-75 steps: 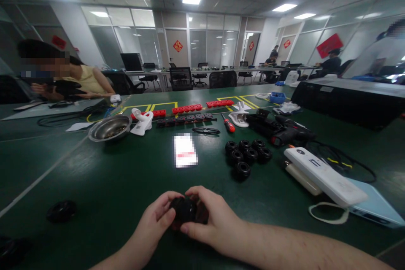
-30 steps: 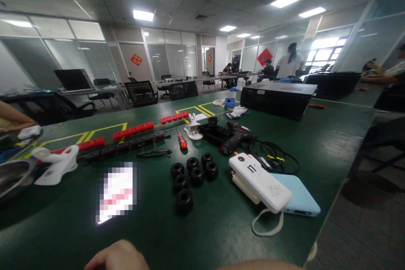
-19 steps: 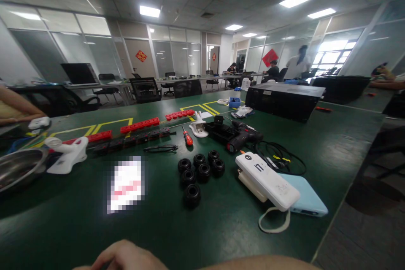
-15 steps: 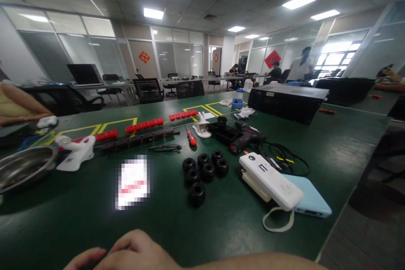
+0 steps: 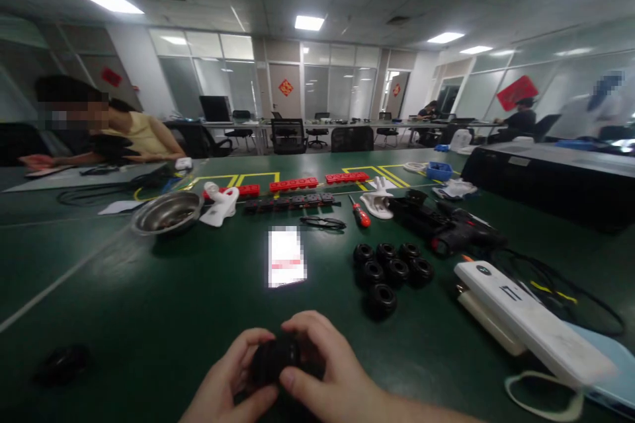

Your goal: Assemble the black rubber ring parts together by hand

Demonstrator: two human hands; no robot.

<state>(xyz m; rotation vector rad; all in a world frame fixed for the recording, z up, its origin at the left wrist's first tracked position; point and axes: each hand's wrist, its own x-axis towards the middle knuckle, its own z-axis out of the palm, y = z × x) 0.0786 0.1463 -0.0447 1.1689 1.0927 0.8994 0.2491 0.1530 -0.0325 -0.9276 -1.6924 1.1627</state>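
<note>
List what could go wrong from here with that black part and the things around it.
The rounded black part, held between the left hand and right hand, might slip if the fingers lose hold.

The seven black wheels, grouped close together beyond the right hand, could scatter if that hand knocks them.

The white device, lying partly over the light blue box, might slide if bumped.

the right grip partly hides the round black part; toward the surface's near left corner, a dark piece is blurred.
</note>
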